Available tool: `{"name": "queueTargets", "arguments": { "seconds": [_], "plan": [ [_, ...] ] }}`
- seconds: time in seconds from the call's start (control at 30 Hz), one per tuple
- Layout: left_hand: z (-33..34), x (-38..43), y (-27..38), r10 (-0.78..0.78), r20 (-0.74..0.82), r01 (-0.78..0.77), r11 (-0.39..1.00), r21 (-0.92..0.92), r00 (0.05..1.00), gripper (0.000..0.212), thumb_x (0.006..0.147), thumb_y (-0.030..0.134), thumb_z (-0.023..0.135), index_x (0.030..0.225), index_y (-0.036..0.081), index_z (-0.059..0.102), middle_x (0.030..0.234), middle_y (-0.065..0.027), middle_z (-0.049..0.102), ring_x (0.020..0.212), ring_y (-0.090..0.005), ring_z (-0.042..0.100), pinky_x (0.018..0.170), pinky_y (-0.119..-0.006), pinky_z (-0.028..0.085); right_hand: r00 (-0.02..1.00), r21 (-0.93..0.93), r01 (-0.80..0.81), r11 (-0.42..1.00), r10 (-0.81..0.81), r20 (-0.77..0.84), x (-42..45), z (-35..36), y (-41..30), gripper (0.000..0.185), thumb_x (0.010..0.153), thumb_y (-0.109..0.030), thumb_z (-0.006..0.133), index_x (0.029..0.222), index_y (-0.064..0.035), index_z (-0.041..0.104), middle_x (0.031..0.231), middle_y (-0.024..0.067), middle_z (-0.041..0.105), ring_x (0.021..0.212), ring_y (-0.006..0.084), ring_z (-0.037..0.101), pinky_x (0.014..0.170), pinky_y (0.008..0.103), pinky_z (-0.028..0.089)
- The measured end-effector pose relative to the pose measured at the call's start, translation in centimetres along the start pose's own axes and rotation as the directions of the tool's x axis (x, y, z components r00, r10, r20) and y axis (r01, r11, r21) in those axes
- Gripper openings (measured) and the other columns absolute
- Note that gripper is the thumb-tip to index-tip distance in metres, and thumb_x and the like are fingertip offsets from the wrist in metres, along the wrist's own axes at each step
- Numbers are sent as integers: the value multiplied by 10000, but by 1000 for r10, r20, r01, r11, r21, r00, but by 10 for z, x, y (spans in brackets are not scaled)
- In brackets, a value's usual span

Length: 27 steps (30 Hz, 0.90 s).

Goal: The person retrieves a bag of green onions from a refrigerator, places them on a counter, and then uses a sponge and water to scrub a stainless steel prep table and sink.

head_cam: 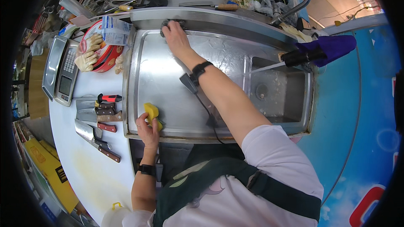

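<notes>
My left hand (148,131) grips a yellow sponge (151,110) over the front left of the stainless steel drainboard (189,107). The sponge looks bent or doubled, and a green edge shows near my fingers. At the back left of the drainboard, my right hand (177,39) presses a dark grey scouring pad (164,26) against the foot of the raised steel backsplash (214,22). My fingers hide part of the pad. The right arm reaches across the wet steel surface. To its right lies the sink basin (277,85), with bits of debris around its drain.
Left on the white table (94,183) lie several knives and cleavers (107,116), a digital scale (66,69), and work gloves (88,53) on a red tub (109,58). A purple cloth (334,49) hangs beside the sink. The faucet (293,9) rises behind. Another knife (227,7) lies on the back ledge.
</notes>
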<state>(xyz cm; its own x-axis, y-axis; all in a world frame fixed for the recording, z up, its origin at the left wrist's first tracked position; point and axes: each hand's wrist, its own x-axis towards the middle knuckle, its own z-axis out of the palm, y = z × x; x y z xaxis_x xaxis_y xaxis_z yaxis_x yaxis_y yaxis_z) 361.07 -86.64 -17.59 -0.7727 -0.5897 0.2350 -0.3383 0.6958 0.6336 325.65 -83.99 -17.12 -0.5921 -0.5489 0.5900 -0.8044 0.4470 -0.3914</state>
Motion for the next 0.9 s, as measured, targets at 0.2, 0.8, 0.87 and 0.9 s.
{"name": "queueTargets", "arguments": {
  "seconds": [0.2, 0.8, 0.87, 0.9],
  "plan": [
    [-2, 1, 6, -87, 17, 87, 996, -34, 996, 329, 800, 73, 659, 1099, 18, 532, 1013, -144, 564, 870, -299, 549, 702, -356, 461, 983, -46, -155, 987, 159, 97, -6, 9, 43, 116, 763, -65, 547, 875, -39, 559, 949, 175, 515, 905, 339, 547, 756, 433, 482],
    [-4, 3, 8, -97, -124, 82, 989, -120, 988, 360, 794, 5, 628, 1129, 3, 497, 1045, -154, 545, 867, -282, 542, 722, -330, 462, 956, 174, 146, 974, -184, 227, -5, 76, -35, 256, 819, -70, 523, 1032, -91, 664, 1051, 127, 569, 1033, 297, 500, 901, 379, 430],
    [-3, 2, 8, -128, -183, 95, 979, -179, 975, 315, 844, 15, 580, 1146, -1, 491, 1045, -129, 533, 853, -212, 538, 742, -302, 449, 935, 200, 199, 960, -247, 256, -18, 76, -58, 267, 797, -62, 529, 1017, -112, 671, 983, 120, 565, 979, 293, 514, 842, 375, 452],
    [-5, -2, 7, -152, -181, 121, 978, -172, 972, 315, 844, 15, 580, 1146, -1, 491, 1045, -129, 533, 853, -212, 538, 742, -302, 449, 912, 218, 247, 944, -302, 278, -32, 72, -73, 272, 786, -59, 533, 1009, -124, 674, 944, 115, 561, 946, 292, 522, 812, 379, 460]
  ]
}}
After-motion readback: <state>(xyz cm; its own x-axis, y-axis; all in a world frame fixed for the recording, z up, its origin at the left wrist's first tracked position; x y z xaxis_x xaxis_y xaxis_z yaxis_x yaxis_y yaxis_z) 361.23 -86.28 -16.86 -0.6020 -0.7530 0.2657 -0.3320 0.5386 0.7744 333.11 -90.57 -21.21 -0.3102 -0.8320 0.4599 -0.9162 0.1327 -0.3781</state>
